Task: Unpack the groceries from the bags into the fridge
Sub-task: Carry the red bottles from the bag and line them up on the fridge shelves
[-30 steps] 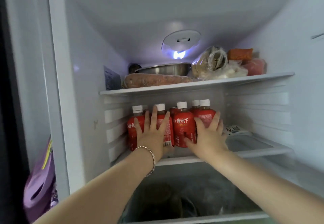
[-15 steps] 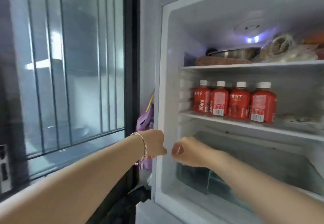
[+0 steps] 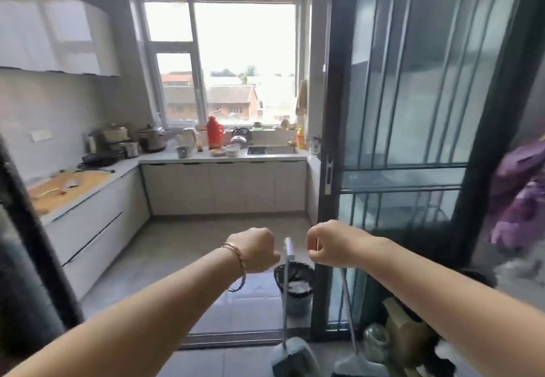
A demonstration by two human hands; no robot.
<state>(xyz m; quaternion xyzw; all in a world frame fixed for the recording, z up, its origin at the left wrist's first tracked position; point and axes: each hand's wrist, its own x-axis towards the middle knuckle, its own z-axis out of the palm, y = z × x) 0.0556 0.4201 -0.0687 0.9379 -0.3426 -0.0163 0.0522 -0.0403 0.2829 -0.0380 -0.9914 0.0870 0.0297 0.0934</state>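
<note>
- Both arms are out in front of me, facing the kitchen: counter (image 3: 224,157) along the far wall, bright window above it.
- Left hand (image 3: 256,251), the one with the bracelet (image 3: 236,258), is balled into a fist with nothing in it.
- Right hand (image 3: 330,242) is clenched too, and empty. The two fists sit near each other but apart.
- Fridge: not in view. No groceries I can name in view either.
- Bags: none I can be sure of. A purple thing (image 3: 519,199) hangs blurred at the right edge, past the glass door (image 3: 413,111). It could be a bag, I can't tell.
- Low right on the floor there's a brownish bundle (image 3: 404,332) and a jar (image 3: 376,338), too smeared to call.
- Under my fists a dustpan (image 3: 292,356) stands with its handle up, with a bin (image 3: 295,285) behind it. Neither is part of this job.
- Step in hand, I'd say: between loads, looking for the next bag.
- Handling, my guess: a full bag is soft-sided and bottom-heavy. I'd take both handles together and get a palm underneath. Thin plastic may tear if lifted by one loop.
- Bottles or jars inside would be stiff, heavy and slippery if damp: grip round the body, not the cap.
- Soft packets would be light and crushable: lift from below, don't squeeze.
- Mind that dustpan handle when reaching down.
</note>
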